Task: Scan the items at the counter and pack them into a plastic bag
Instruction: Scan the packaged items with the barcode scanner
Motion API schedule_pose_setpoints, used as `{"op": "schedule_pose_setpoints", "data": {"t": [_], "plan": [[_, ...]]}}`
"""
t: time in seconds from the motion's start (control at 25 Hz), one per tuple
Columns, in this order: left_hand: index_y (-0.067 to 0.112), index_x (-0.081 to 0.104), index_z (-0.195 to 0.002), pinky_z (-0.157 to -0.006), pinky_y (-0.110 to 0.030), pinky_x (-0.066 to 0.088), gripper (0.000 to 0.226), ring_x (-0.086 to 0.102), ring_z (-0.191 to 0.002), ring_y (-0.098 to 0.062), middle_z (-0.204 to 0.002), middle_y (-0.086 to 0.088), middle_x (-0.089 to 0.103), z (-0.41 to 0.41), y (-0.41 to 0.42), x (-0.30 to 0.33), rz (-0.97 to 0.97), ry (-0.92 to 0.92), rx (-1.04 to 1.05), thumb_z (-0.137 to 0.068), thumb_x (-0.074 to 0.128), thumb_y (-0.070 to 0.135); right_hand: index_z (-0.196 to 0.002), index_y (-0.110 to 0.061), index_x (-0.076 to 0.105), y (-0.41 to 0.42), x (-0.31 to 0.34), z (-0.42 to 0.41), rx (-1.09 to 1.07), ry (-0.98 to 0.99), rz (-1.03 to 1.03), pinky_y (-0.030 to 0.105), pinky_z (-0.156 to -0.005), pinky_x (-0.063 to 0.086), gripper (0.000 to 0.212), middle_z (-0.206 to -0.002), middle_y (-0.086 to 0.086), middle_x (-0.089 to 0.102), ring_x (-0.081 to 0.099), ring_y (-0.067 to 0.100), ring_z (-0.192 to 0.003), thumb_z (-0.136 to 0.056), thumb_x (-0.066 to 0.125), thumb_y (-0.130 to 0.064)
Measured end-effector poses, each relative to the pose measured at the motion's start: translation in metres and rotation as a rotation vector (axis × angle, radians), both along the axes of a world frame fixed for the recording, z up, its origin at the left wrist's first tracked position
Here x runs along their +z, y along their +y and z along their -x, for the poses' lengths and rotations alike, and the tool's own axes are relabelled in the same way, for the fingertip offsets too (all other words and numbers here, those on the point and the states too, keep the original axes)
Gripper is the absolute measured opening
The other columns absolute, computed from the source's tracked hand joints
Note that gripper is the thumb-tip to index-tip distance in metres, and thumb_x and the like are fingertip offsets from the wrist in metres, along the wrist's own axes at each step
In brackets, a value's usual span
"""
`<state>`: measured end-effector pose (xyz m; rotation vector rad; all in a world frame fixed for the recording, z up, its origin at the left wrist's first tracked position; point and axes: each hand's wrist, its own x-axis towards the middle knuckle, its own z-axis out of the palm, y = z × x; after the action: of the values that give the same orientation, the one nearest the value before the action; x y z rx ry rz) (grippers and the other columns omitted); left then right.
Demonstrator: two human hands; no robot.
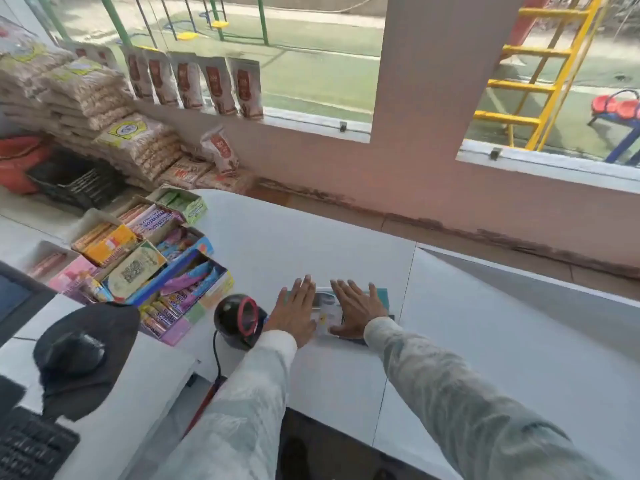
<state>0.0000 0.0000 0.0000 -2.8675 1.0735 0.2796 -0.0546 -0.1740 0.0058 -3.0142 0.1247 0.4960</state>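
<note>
A flat teal and white package [325,311] lies on the white counter [311,237], just right of the round black barcode scanner [239,320] with its red ring. My left hand [294,311] rests flat on the package's left part, fingers spread. On its right part lies my right hand [356,311], also flat with fingers apart. Neither hand grips it. Most of the package is hidden under my hands. No plastic bag is visible.
Open boxes of sweets and chewing gum [149,265] crowd the counter's left side. A mouse on a black pad [79,355], a keyboard [31,448] and a screen edge [14,296] sit at lower left. Stacked snack bags [90,109] fill the far left.
</note>
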Motion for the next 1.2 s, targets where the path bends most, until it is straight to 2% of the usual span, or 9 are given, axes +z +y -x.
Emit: {"op": "schedule_pose_setpoints", "data": {"t": [0.2,0.36,0.48,0.56,0.68,0.76,0.8,0.92,1.2], "plan": [[0.006,-0.006,-0.153,-0.124,-0.049,0.004,0.076,-0.008,-0.152,-0.029,-0.165,-0.010,-0.010,0.031,-0.005,-0.036,-0.003,0.132,-0.013,-0.095,0.041,0.022,-0.152,-0.016,0.012,0.006,-0.030,0.028,0.041,-0.014,0.139,0.065,-0.112,0.025,0.096,-0.158,0.008,0.024,0.025,0.029,-0.144,-0.078,0.070,-0.036],[0.007,-0.004,-0.153,-0.124,-0.049,0.008,0.076,-0.006,-0.152,-0.031,-0.165,-0.011,-0.006,0.034,-0.012,-0.040,0.034,0.115,0.004,-0.096,0.042,0.025,-0.139,-0.013,0.035,0.008,-0.029,0.029,0.031,-0.143,0.155,0.049,-0.087,0.048,0.073,-0.127,0.011,0.052,0.050,0.033,-0.115,-0.075,0.068,-0.028],[0.013,0.023,-0.149,-0.117,-0.041,0.031,0.065,0.026,-0.146,-0.026,-0.158,-0.008,0.028,0.038,-0.016,-0.018,0.477,0.161,0.174,-0.091,0.053,0.021,-0.130,-0.016,0.044,0.001,-0.014,0.022,-0.104,-0.199,0.031,0.041,-0.083,0.047,0.069,-0.117,0.009,0.057,0.053,0.032,-0.107,-0.068,0.068,-0.036],[0.020,0.043,-0.127,-0.094,-0.039,0.050,0.046,0.052,-0.119,-0.023,-0.134,-0.004,0.052,0.043,-0.018,-0.001,0.749,0.170,0.416,-0.085,0.060,0.028,-0.121,-0.020,0.051,-0.003,0.006,0.011,-0.312,-0.298,-0.177,0.037,-0.080,0.048,0.065,-0.108,0.006,0.060,0.056,0.030,-0.101,-0.064,0.071,-0.044],[0.021,0.052,-0.114,-0.082,-0.037,0.051,0.050,0.062,-0.100,-0.024,-0.121,-0.008,0.063,0.048,-0.018,0.020,0.927,0.800,0.827,-0.079,0.066,0.055,-0.121,-0.022,0.058,-0.004,0.033,-0.014,-0.811,-0.302,-0.785,0.034,-0.085,0.051,0.065,-0.107,0.002,0.063,0.062,0.026,-0.095,-0.064,0.076,-0.046],[0.021,0.058,-0.119,-0.087,-0.045,0.057,0.067,0.068,-0.104,-0.032,-0.121,-0.012,0.067,0.057,-0.009,0.032,1.044,1.352,1.001,-0.074,0.063,0.070,-0.116,-0.019,0.065,0.008,0.040,-0.027,-0.961,-0.240,-1.152,0.040,-0.088,0.056,0.060,-0.108,0.004,0.068,0.065,0.027,-0.097,-0.062,0.076,-0.044],[0.021,0.061,-0.120,-0.091,-0.049,0.056,0.067,0.068,-0.105,-0.034,-0.118,-0.014,0.070,0.063,-0.002,0.031,1.118,1.427,1.011,-0.075,0.062,0.071,-0.107,-0.019,0.069,0.017,0.040,-0.031,-0.951,-0.206,-1.259,0.043,-0.084,0.058,0.053,-0.103,0.006,0.069,0.067,0.028,-0.093,-0.060,0.075,-0.041],[0.020,0.065,-0.117,-0.100,-0.050,0.050,0.058,0.064,-0.110,-0.034,-0.114,-0.012,0.072,0.080,0.023,0.022,1.310,1.330,1.109,-0.080,0.059,0.065,-0.094,-0.014,0.071,0.051,0.037,-0.026,-0.882,-0.050,-1.437,0.047,-0.070,0.062,0.037,-0.094,0.011,0.068,0.068,0.031,-0.084,-0.061,0.075,-0.030],[0.019,0.070,-0.106,-0.077,-0.038,0.047,0.047,0.064,-0.095,-0.026,-0.103,-0.009,0.072,0.106,0.061,0.022,1.368,1.143,1.258,-0.079,0.061,0.057,-0.102,-0.011,0.070,0.092,0.033,-0.009,-0.797,0.117,-1.560,0.050,-0.078,0.062,0.029,-0.114,0.017,0.067,0.066,0.037,-0.106,-0.074,0.072,-0.020]]}}
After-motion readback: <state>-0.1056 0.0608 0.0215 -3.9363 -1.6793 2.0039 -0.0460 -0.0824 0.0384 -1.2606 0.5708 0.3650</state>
